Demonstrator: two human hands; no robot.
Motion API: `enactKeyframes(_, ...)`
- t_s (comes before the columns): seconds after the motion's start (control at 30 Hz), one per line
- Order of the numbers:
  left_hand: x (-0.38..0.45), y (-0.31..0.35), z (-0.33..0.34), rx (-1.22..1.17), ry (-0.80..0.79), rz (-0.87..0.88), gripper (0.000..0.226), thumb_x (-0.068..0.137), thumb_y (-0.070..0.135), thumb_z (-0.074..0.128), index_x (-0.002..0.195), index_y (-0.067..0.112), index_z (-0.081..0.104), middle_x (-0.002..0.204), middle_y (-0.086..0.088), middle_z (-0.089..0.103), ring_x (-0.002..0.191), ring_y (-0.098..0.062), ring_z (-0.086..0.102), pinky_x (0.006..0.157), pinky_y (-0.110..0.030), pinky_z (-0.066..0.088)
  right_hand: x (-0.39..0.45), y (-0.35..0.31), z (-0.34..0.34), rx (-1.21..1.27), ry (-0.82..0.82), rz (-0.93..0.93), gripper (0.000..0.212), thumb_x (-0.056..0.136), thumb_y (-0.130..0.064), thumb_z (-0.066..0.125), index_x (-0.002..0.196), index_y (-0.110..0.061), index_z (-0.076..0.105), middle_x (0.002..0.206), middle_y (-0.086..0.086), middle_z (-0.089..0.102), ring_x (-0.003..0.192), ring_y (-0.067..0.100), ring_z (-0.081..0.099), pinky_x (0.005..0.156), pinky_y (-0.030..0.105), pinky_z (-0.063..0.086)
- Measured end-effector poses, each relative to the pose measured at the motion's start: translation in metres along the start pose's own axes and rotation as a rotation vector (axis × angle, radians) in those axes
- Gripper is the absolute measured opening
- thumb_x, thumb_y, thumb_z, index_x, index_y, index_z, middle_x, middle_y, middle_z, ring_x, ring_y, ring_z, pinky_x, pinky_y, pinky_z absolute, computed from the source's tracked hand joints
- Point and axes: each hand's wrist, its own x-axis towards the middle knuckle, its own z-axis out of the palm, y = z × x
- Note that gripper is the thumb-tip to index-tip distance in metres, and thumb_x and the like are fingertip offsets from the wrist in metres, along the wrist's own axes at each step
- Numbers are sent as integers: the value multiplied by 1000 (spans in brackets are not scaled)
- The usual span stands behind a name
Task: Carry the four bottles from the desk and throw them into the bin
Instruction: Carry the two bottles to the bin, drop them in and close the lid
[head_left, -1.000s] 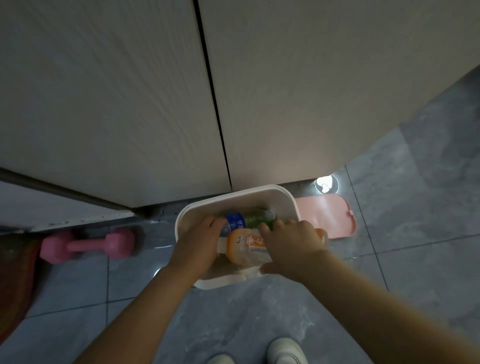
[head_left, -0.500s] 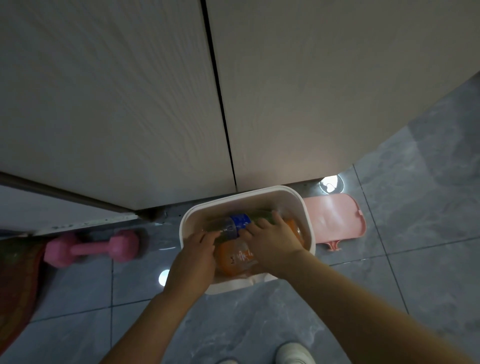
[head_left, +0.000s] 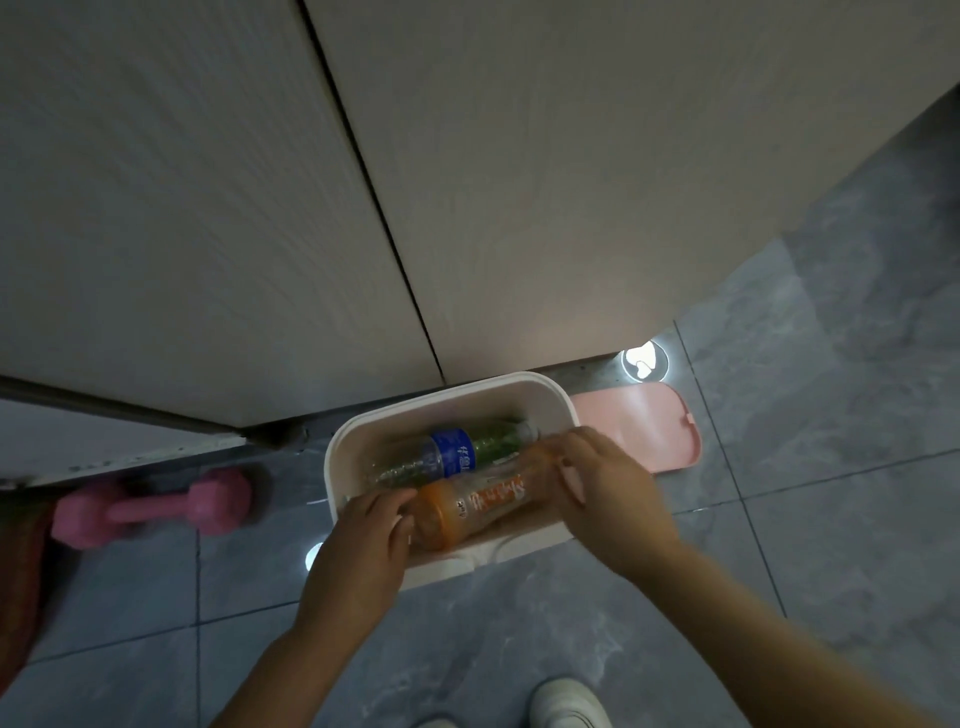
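Observation:
A white bin (head_left: 452, 397) stands on the grey tile floor against a cabinet. Inside it lie a clear bottle with a blue label (head_left: 452, 456), a green bottle (head_left: 493, 441) behind it, and an orange-labelled bottle (head_left: 478, 506) lying across the top nearest me. My left hand (head_left: 358, 551) has its fingers curled on the orange bottle's left end. My right hand (head_left: 608, 493) grips the bottle's right end, over the bin's right rim. A fourth bottle cannot be made out.
The bin's pink lid (head_left: 634, 431) lies flat on the floor to the right. A pink dumbbell (head_left: 156, 506) rests on the floor to the left. Pale cabinet doors (head_left: 467, 182) rise behind the bin. My white shoe (head_left: 566, 701) shows at the bottom.
My hands have moved apart from the middle of the bottles to the two ends of the orange bottle, which now lies lower in the bin and more exposed.

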Motion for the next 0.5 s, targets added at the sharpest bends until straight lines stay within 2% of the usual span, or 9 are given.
enactKeyframes(0.07,-2,-2,-3,4,46,4,31,92,19,49,122,18,57,124,-1,58,111,-17,55,91,-29,44,-3,21,-2,66,99,175,24,90,-23,55,110,-14,64,106,3,66,80,13,59,67,25,49)
enactKeyframes(0.1,-2,-3,-5,12,66,9,30,91,18,51,121,17,58,122,-2,60,109,-19,55,89,-28,43,-4,32,-1,72,100,267,26,90,-22,55,113,-14,63,110,3,66,81,13,60,69,26,50)
enactKeyframes(0.2,-1,-8,-9,47,112,30,26,87,9,57,112,11,64,113,-8,64,104,-26,58,83,-31,42,-9,64,15,-42,-42,421,30,93,-23,52,121,-16,59,119,4,64,95,18,64,76,25,49)
enactKeyframes(0.3,3,-14,-13,84,225,-9,26,82,1,63,107,4,64,109,-15,63,102,-34,57,80,-35,42,-9,84,36,-181,-173,440,35,94,-28,46,127,-22,54,126,0,60,109,21,60,84,30,50)
enactKeyframes(0.4,10,-21,-12,101,339,-49,36,76,-5,66,111,-3,60,108,-24,60,103,-40,52,88,-42,41,-2,101,59,-253,-209,421,36,96,-28,44,131,-23,52,129,-1,59,112,20,57,89,31,51)
enactKeyframes(0.5,19,-27,-7,33,383,-136,42,80,-4,61,122,-2,55,111,-26,59,95,-27,47,81,-35,37,6,116,83,-381,-272,359,34,95,-25,46,128,-22,53,124,1,60,110,20,56,91,32,50)
